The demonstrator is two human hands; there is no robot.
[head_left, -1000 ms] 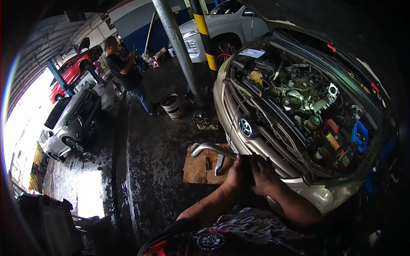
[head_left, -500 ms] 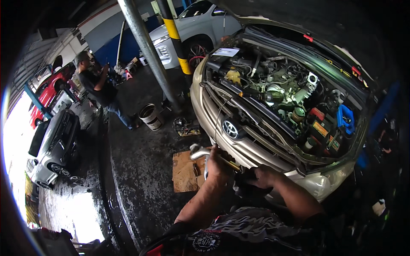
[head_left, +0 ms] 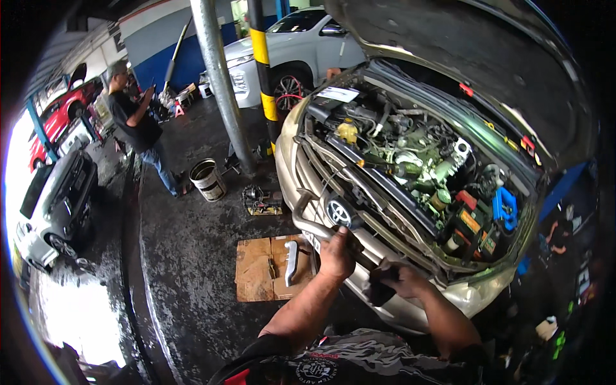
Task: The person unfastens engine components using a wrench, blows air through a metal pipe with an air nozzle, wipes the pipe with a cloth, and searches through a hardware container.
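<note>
My left hand [head_left: 337, 255] is closed round a bent metal pipe [head_left: 307, 221], holding it up in front of the car's grille. The pipe's curved end points away from me, and its near end is hidden by my hand. My right hand [head_left: 407, 281] grips a dark piece that looks like a rag [head_left: 381, 283], just right of the left hand and apart from it. Both hands are over the front bumper of a gold car [head_left: 359, 273] whose hood stands raised. The engine bay [head_left: 410, 147] lies exposed beyond them.
Left of the car, flat cardboard [head_left: 251, 282] bears a silver metal part [head_left: 291, 263] and a tool with a yellow handle [head_left: 272, 268]. A bucket [head_left: 208, 181] and a metal assembly [head_left: 260, 201] stand farther off, near a grey post [head_left: 221, 90]. Another person [head_left: 136, 122] stands at the left.
The pipe has swung upward and now shows more fully in my left hand. My hands have moved apart, the right one with the dark piece. The view has shifted slightly.
</note>
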